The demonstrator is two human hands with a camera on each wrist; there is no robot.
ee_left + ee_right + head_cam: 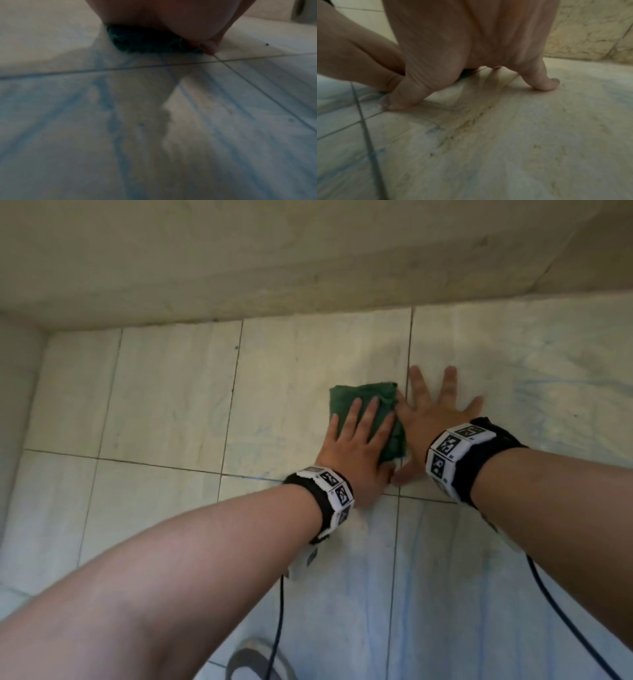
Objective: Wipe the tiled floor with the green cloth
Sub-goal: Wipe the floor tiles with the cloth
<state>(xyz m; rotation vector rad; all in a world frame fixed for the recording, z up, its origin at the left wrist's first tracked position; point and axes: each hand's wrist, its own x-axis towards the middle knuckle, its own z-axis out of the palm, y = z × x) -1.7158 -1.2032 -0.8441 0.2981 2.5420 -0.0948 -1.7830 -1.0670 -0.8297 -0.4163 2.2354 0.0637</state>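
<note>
The left hand (356,446) presses flat, fingers straight, on the folded cloth (363,398), which lies on the floor (171,398) near the far wall. Just beside it the right hand (435,419) rests splayed on tile, holding nothing. The cloth looks soft, light, likely to bunch; a broad palm on top suits it best.

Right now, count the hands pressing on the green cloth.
1. The left hand lies flat on the folded green cloth. The right hand is spread on the bare pale tiled floor just beside it, fingers straight.
</note>
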